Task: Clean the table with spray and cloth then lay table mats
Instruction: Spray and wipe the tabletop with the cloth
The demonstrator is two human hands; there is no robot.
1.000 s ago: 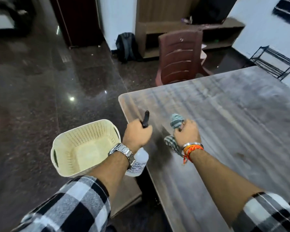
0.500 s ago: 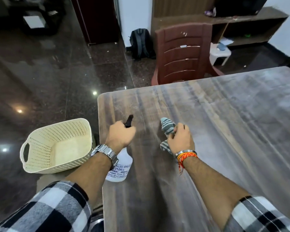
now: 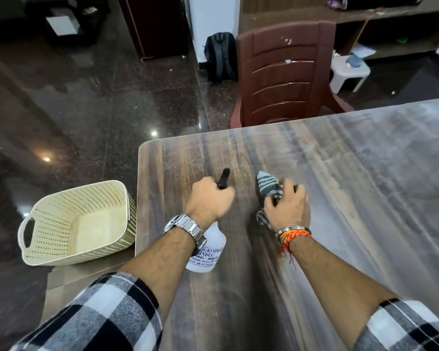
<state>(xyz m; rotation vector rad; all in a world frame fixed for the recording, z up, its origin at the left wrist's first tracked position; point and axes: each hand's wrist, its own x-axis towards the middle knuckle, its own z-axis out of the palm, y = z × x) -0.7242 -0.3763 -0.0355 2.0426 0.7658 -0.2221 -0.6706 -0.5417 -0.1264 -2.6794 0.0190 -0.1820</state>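
The left hand is clenched around the neck of a translucent white plastic spray bottle with a black nozzle; the bottle's long axis runs from its labelled body under the wrist forward to the nozzle, which points away across the dark wood-grain table top. The right hand lies just beside it, fingers closed on a bunched grey-and-white striped cloth that pokes out ahead of and below the knuckles. Both forearms reach forward over the near left corner of the table, palms down, wrists level. Whether the cloth touches the surface I cannot tell. Spraying looks like the step in hand, and the unwiped span lies ahead and to the right. An empty cream perforated plastic basket sits left of the table, on a lower surface
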